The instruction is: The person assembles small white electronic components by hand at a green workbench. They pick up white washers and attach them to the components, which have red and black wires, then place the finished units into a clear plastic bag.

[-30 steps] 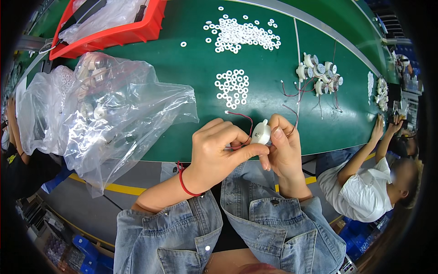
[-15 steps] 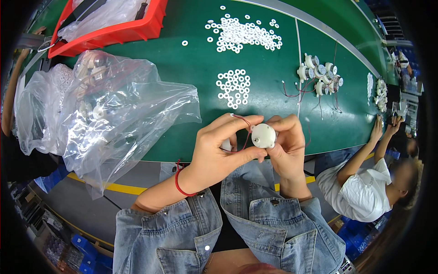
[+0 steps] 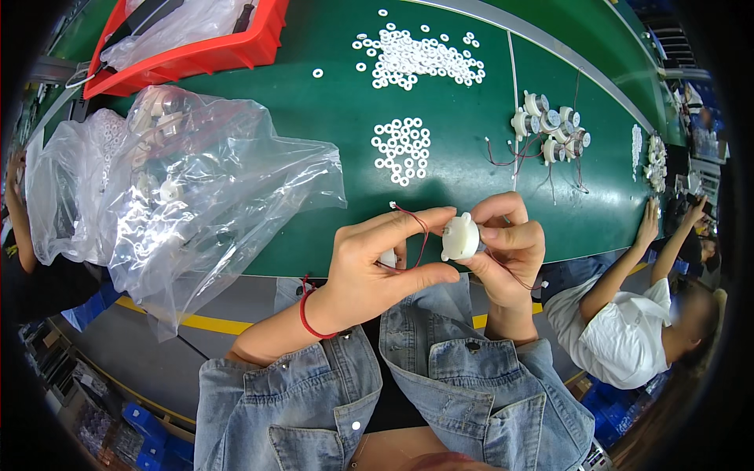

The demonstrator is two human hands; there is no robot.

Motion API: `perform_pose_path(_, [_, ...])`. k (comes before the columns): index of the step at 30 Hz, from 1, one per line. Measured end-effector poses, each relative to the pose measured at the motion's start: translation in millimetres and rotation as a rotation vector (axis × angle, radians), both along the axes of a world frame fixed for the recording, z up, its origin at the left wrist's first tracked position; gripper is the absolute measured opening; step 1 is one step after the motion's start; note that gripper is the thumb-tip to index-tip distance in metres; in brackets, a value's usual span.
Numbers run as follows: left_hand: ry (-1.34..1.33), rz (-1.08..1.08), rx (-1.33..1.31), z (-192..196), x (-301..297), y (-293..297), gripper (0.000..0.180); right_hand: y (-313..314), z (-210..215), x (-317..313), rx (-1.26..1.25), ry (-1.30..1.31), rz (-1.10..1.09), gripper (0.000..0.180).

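My right hand (image 3: 510, 247) grips a small round white motor (image 3: 462, 238) between thumb and fingers, its short shaft toward the left. A thin wire with a white plug (image 3: 543, 285) trails from under that hand. My left hand (image 3: 369, 259) has its index finger and thumb stretched out on either side of this motor. In its curled lower fingers sits a second white part (image 3: 388, 257), mostly hidden, apparently another motor, with a dark red wire (image 3: 425, 235) looping up to a small white plug. A red cord circles my left wrist.
White rings lie in a large pile (image 3: 424, 59) and a smaller group (image 3: 402, 149) on the green table (image 3: 314, 110). Several wired motors (image 3: 552, 129) stand at right. A clear plastic bag (image 3: 236, 169) with white parts and a red crate (image 3: 196, 67) are at left. A co-worker (image 3: 620, 330) sits at right.
The motor in my right hand has turned, its shaft face now toward the left. My left thumb and index finger have spread apart around it. My right hand has shifted slightly right.
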State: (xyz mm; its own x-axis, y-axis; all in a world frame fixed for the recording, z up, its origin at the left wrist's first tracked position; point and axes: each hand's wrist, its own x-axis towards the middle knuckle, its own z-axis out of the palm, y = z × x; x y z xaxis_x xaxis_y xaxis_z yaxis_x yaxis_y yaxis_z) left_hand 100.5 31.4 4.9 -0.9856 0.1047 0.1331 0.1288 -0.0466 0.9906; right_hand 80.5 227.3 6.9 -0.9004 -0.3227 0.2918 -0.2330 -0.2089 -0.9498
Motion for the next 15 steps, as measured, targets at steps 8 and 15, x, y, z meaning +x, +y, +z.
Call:
perform_pose_path(8, [-0.021,0.031,-0.101,9.1,-1.8,0.9,0.048,0.0,3.8,1.5,0.011,-0.067,0.014,0.033])
perform_pose_path(15, [0.038,0.121,-0.115,3.1,-1.4,3.7,0.051,-0.8,-3.4,0.7,-0.081,-0.172,0.06,0.032])
